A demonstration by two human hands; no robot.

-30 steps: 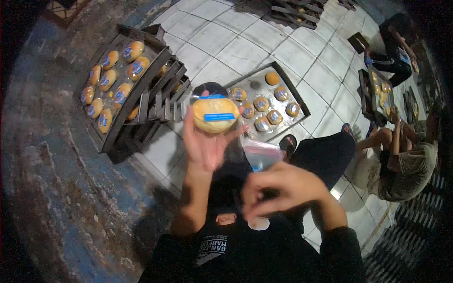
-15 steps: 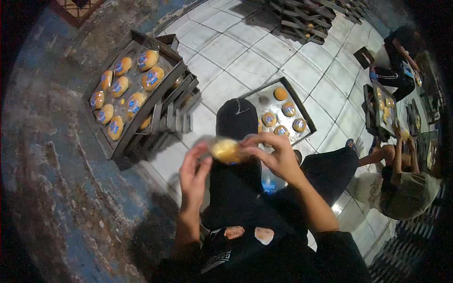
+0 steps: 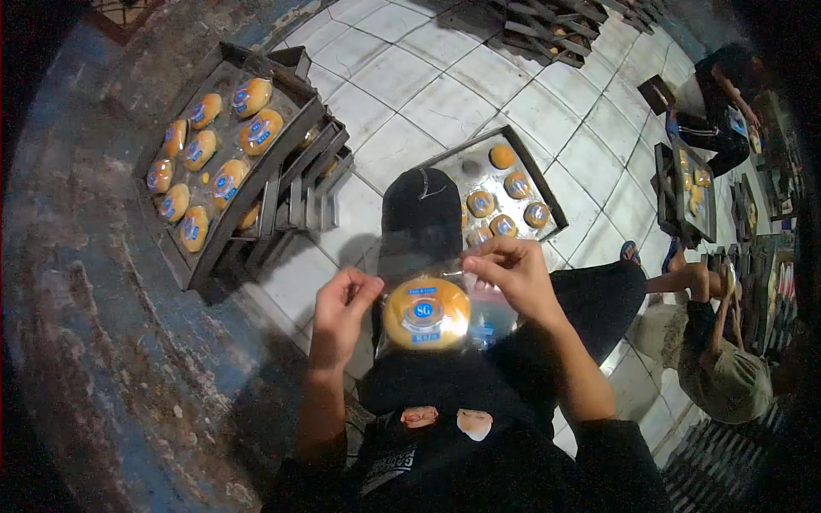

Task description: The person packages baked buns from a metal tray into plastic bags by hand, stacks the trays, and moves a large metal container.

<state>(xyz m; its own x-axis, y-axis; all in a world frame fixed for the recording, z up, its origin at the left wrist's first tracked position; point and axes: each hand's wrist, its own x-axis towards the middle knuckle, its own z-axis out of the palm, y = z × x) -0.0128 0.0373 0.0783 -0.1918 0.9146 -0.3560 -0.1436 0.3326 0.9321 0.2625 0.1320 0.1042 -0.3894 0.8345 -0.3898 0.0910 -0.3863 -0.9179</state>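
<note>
Between my hands hangs a round golden bun (image 3: pixel 428 313) inside a clear plastic bag with blue "SG" print. My left hand (image 3: pixel 344 309) pinches the bag's upper left corner between thumb and fingers. At the upper right corner, my right hand (image 3: pixel 511 272) pinches the plastic too. The bag's mouth lies along the top edge, above the bun. Beneath it, a stack of clear bags (image 3: pixel 496 321) with blue print rests by my lap, partly hidden.
A metal tray (image 3: pixel 547 184) of buns lies on the tiled floor ahead. Stacked trays (image 3: pixel 295 137) with wrapped buns stand at left. Two people sit at right, one (image 3: pixel 723 368) nearer, beside another tray (image 3: pixel 671 192). More racks (image 3: pixel 547 30) stand at the back.
The bagged bun first lay on my open left hand, then was turned between both hands. Now it hangs with its print facing up, and both hands pinch the bag's upper corners.
</note>
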